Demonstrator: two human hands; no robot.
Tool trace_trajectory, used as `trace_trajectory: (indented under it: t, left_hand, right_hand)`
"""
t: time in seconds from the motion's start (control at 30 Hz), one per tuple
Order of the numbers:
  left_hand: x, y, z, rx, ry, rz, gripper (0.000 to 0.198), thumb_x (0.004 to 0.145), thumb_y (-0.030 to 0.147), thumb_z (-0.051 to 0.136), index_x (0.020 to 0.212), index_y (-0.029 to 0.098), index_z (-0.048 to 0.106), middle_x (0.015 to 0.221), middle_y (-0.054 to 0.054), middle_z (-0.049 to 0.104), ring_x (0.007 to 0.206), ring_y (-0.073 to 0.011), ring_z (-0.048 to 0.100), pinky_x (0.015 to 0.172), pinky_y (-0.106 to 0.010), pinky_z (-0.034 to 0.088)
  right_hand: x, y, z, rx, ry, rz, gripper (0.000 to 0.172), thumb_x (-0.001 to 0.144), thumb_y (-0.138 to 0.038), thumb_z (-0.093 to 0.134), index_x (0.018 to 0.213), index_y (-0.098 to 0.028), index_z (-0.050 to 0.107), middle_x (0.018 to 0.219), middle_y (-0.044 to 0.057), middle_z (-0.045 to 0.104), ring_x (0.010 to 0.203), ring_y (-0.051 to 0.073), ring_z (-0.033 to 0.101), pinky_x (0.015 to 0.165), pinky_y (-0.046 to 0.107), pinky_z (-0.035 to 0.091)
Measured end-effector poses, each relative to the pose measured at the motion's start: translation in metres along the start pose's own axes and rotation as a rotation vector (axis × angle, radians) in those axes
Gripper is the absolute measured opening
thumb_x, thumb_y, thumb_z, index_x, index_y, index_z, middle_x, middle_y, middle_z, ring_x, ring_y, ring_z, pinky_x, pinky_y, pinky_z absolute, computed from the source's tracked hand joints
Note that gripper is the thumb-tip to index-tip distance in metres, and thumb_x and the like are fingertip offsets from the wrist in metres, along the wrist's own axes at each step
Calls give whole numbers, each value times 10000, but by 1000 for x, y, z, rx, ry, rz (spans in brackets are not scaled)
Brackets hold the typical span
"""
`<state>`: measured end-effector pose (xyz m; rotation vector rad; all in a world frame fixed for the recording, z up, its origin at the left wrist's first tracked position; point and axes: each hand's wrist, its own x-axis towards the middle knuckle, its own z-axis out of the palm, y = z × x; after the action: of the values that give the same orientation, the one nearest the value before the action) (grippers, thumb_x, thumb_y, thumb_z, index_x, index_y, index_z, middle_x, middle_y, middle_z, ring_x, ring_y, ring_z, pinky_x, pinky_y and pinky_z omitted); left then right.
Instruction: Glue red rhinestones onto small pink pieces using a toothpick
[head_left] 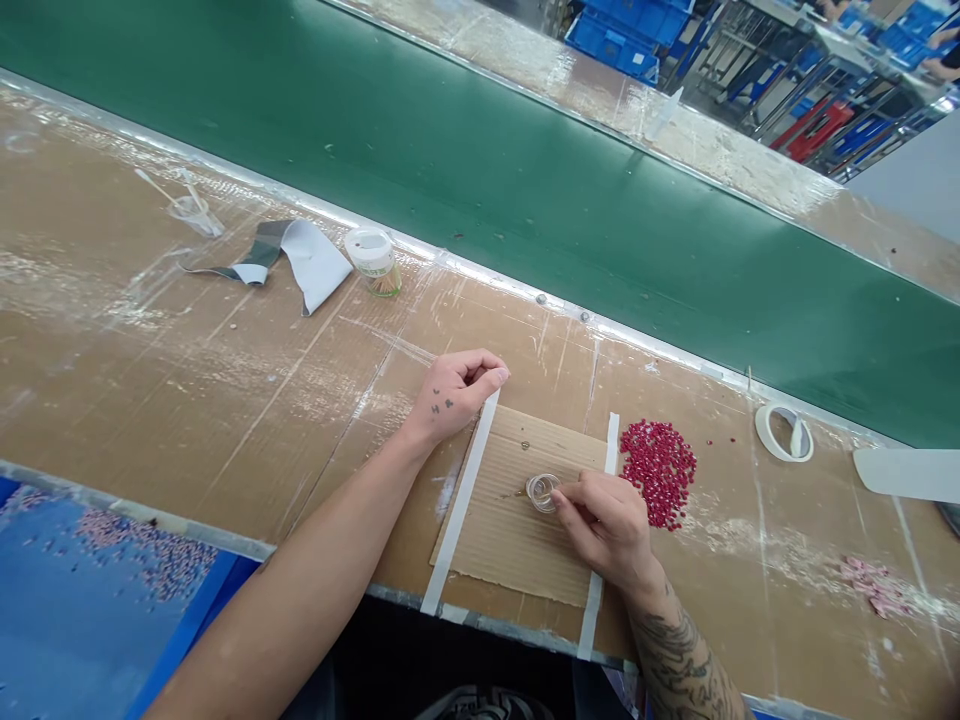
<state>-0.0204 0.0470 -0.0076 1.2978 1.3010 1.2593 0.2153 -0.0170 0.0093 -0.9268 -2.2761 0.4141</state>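
Observation:
My right hand (604, 525) rests on a corrugated cardboard sheet (510, 530), its fingertips pinched against the side of a small clear plastic cup (541, 492). My left hand (457, 393) lies curled at the sheet's far edge, beside a white tape strip (480, 430), with nothing visible between its fingers. A second white tape strip (613, 443) runs along the sheet's other side. Just past it, a heap of small red beads (658, 472) lies on the bench, nearest my right hand.
A brown workbench (225, 400) holds a tape roll (784, 434), a toothpick jar (373, 261), a grey-and-white sheet (311, 262), and a clear cup with sticks (193, 213). Pink beads (874, 587) lie right; more fill a blue tray (142, 555). A green conveyor belt (480, 190) runs behind.

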Motion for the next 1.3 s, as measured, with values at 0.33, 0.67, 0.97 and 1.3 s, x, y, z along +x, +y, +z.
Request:
trace_trajectory:
  t: [0.33, 0.67, 0.97, 1.3]
  left_hand:
    - [1, 0, 1, 4, 0, 7, 237, 797, 359, 610, 673, 163, 660, 561, 11, 529, 536, -122, 421, 514, -257, 322]
    - [0, 0, 0, 9, 4, 4, 233, 802, 354, 609, 675, 166, 662, 556, 13, 528, 530, -121, 415, 513, -259, 319]
    - [0, -1, -1, 9, 12, -2, 240, 794, 367, 622, 677, 163, 672, 562, 15, 521, 532, -121, 416, 513, -256, 318]
    - [0, 0, 0, 11, 7, -9, 238, 793, 369, 620, 683, 164, 668, 556, 17, 506, 529, -123, 404, 515, -259, 309]
  right_hand:
    - [-1, 3, 2, 14, -7, -2, 187, 996, -175, 571, 828, -181, 653, 555, -53, 476, 479, 95, 431, 485, 238, 323]
    - [-3, 4, 0, -71, 32, -39, 156, 982, -149, 592, 859, -175, 683, 559, -51, 437, 492, 95, 389, 484, 254, 292]
    - [0, 0, 0, -57, 35, -69, 244, 962, -105, 567, 739, -204, 551, 562, -59, 395, 508, 102, 342, 509, 276, 255]
    - [-1, 0, 1, 48, -13, 10, 234, 977, -148, 569, 747, -193, 572, 560, -64, 450, 486, 88, 384, 495, 240, 292]
